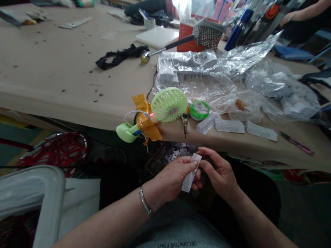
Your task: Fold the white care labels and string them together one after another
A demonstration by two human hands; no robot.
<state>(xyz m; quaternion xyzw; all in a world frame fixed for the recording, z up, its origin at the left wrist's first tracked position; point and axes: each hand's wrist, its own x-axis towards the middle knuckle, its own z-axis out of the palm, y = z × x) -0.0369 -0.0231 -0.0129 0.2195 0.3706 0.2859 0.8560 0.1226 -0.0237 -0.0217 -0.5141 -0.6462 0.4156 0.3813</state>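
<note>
Over my lap, my left hand (173, 177) pinches a narrow white printed label (189, 177) between its thumb and curled fingers. The label slants, its upper end tipped to the right, with rows of small print facing me. My right hand (219, 172) is beside that upper end, thumb and forefinger apart on either side of its corner; whether they touch it is hard to tell. Behind the hands, below the table edge, a dark box holds many paper scraps (181, 151). On the edge lie more printed labels (229, 126) in small piles.
A green fan (169, 105) is taped to the table edge (111, 125). Beside it are a pointed tool (184, 124) and a green round tub (199, 110). Purple-handled tweezers (297, 142) lie right. Plastic bags (227, 79) cover the back. A person's arm (307, 13) shows top right.
</note>
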